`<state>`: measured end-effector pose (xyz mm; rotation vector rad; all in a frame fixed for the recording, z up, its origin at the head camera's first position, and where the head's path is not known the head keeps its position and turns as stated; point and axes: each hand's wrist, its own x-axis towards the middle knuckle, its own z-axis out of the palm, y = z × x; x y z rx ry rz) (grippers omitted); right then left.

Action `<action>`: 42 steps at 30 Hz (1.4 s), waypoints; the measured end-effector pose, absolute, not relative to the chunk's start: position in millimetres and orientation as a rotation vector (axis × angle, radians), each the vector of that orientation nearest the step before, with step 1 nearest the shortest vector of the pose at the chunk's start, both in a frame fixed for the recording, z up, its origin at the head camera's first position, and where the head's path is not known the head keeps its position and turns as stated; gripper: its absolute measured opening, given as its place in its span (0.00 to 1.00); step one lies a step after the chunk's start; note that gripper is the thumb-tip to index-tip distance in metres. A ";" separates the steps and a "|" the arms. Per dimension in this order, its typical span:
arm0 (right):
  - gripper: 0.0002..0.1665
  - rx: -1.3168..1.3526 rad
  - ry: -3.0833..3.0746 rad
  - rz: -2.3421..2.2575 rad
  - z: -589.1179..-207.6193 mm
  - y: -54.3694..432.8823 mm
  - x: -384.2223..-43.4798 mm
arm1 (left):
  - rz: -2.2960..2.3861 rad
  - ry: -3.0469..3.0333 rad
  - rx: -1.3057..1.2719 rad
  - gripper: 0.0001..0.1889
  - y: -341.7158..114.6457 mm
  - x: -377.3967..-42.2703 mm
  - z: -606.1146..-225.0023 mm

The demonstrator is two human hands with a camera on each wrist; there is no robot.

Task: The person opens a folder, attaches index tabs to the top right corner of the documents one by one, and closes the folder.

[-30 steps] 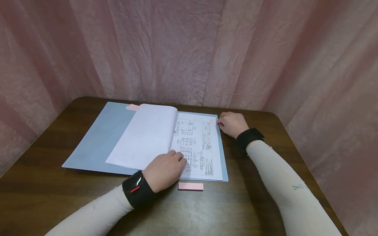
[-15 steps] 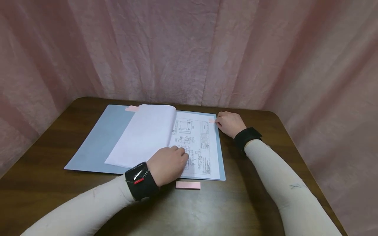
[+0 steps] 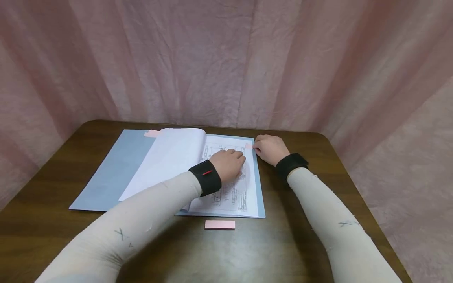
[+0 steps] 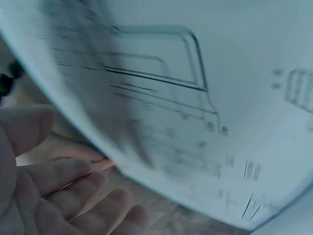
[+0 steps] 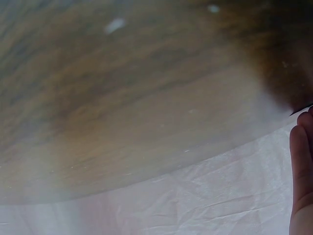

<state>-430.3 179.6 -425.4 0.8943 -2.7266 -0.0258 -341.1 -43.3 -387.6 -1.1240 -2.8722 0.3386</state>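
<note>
Sheets printed with technical drawings [image 3: 251, 196] lie in an open blue folder [image 3: 106, 177], with a blank-backed page [image 3: 170, 157] turned over to the left. My left hand [image 3: 228, 164] is over the upper part of the drawing, its fingers extended toward the upper right corner. In the left wrist view the left hand [image 4: 63, 191] has relaxed, spread fingers beside the curved page edge. At that corner my right hand [image 3: 270, 149] pinches the outer end of a pink sticky tab [image 3: 249, 146]. Only part of the right hand [image 5: 303, 166] shows in the right wrist view.
A pad of pink sticky notes [image 3: 220, 224] lies on the wooden table [image 3: 283, 243] just in front of the folder. Another pink tab [image 3: 152, 133] sticks out at the top of the turned page. A pink curtain [image 3: 212, 63] hangs behind the table.
My left hand has moved up and to the right across the drawing, from its lower part toward the tab. The right hand stays at the tab.
</note>
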 end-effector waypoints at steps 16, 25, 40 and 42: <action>0.10 0.900 -2.744 -0.016 -427.0 172.8 -431.9 | 0.326 -3.019 -0.987 0.30 -22.2 -379.8 -403.7; 0.10 0.900 -2.751 -0.016 -425.4 172.6 -430.8 | 0.194 -3.075 -0.963 0.31 -21.5 -386.1 -399.9; 0.08 0.936 -2.700 -0.007 -425.9 173.8 -432.1 | 0.227 -3.096 -0.854 0.30 -14.6 -400.0 -404.9; 0.08 0.931 -2.707 -0.007 -425.8 172.9 -432.2 | 0.229 -3.101 -0.845 0.31 -14.0 -400.4 -406.1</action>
